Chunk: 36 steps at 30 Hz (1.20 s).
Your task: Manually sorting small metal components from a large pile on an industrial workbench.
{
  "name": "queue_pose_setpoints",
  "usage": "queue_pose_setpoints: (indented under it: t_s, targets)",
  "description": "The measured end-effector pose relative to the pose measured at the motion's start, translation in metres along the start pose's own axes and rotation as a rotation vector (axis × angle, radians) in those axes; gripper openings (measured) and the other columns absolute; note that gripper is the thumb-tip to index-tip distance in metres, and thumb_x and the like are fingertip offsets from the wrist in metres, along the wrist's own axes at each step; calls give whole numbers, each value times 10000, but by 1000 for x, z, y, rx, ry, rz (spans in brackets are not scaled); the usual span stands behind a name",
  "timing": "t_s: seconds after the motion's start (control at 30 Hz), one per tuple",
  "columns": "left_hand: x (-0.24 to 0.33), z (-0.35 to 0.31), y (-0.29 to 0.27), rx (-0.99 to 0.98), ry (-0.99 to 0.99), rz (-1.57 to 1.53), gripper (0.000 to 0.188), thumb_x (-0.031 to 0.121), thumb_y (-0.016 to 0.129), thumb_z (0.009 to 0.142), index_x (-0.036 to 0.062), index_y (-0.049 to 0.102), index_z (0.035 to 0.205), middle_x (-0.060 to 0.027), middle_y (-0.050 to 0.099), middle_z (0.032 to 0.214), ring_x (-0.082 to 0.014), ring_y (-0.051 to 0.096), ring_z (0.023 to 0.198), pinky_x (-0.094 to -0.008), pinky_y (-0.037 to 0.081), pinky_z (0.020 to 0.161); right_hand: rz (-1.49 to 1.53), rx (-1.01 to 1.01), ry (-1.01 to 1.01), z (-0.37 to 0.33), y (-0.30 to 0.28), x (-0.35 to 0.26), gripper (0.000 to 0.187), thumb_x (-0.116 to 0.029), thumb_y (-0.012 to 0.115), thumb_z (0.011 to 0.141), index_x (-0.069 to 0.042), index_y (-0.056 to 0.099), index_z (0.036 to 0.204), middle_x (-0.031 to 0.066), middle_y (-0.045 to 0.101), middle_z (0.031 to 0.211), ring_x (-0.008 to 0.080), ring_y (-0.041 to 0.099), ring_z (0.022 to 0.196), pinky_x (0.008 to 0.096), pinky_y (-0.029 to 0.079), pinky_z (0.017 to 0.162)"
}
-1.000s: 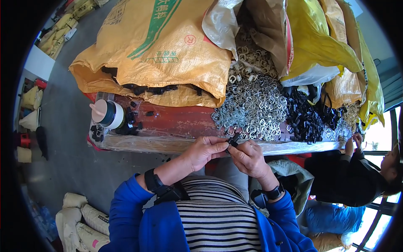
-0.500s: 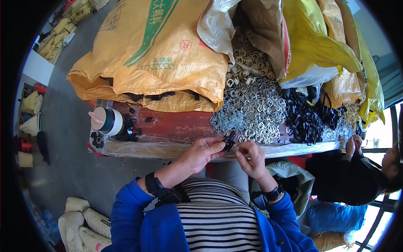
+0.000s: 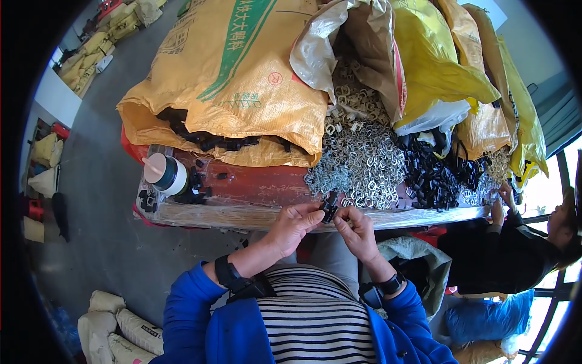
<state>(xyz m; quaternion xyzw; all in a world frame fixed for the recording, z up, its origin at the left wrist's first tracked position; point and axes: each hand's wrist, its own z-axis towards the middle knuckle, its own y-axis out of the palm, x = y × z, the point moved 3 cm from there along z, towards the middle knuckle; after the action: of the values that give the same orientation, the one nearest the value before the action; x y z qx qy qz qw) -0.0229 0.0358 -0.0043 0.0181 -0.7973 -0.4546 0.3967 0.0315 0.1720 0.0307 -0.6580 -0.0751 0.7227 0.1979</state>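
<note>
My left hand (image 3: pixel 290 225) pinches a small black plastic part (image 3: pixel 330 205) between thumb and fingers, at the near edge of the table. Close against its right side is my right hand (image 3: pixel 359 233), thumb and forefinger pressed together; whatever they may grip is too small or hidden to make out. Just beyond the hands lies a heap of small silvery metal rings and clips (image 3: pixel 367 173), with finer bluish-grey metal bits (image 3: pixel 327 179) on its left. Right of that heap is a pile of black plastic pieces (image 3: pixel 427 185).
A large orange woven sack (image 3: pixel 260 115) lies open at the far left, black parts in its mouth. A lidded bottle (image 3: pixel 165 174) stands on the red tabletop (image 3: pixel 260 182). Yellow sacks (image 3: pixel 430 67) rise at far right. Beside me on the right sits another person (image 3: pixel 491 255), hands at the table.
My right hand has moved left, bringing its fingertips up to the black part. The left hand keeps its hold. The whole view has shifted slightly, and the other person's hands have moved a little.
</note>
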Motion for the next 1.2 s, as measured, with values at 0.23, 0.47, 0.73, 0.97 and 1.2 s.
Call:
queue_pose_setpoints:
  t_s: [0.23, 0.47, 0.73, 0.97, 1.2]
  targets:
    - [8, 7, -2, 67, -93, -34, 234, 109, 529, 781, 8, 527, 993, -72, 577, 908, -164, 565, 812, -256, 469, 706, 132, 9, 69, 12, -9, 13, 111, -99, 534, 765, -7, 483, 731, 40, 474, 626, 100, 431, 575, 226, 363, 524]
    - [7, 11, -1, 38, -155, 6, 258, 121, 517, 790, 0, 508, 1017, -97, 573, 914, -190, 578, 795, -248, 484, 674, 42, -83, -72, 23, -15, -7, 83, -66, 534, 759, -16, 479, 722, 25, 486, 660, 97, 431, 560, 218, 349, 519]
    - [7, -1, 9, -17, -170, 40, 246, 128, 533, 783, 16, 529, 1002, -67, 579, 891, -156, 571, 784, -240, 474, 680, -355, -100, -386, 12, -10, -33, 99, -1, 563, 673, -25, 473, 707, 82, 482, 630, 225, 489, 545, 299, 383, 490]
    - [5, -15, 17, -26, -153, 74, 250, 128, 525, 785, 1, 526, 1000, -86, 575, 908, -162, 572, 787, -250, 485, 684, -591, -86, -565, -3, -6, -50, 114, -8, 570, 647, -40, 473, 698, 59, 466, 625, 211, 477, 522, 314, 388, 488]
    - [0, -12, 12, 14, -178, 111, 240, 120, 517, 791, 0, 529, 998, -82, 571, 910, -157, 566, 802, -250, 482, 694, -764, -103, -581, -8, 0, -51, 122, -20, 580, 634, -49, 477, 693, 50, 465, 628, 201, 479, 521, 310, 389, 486]
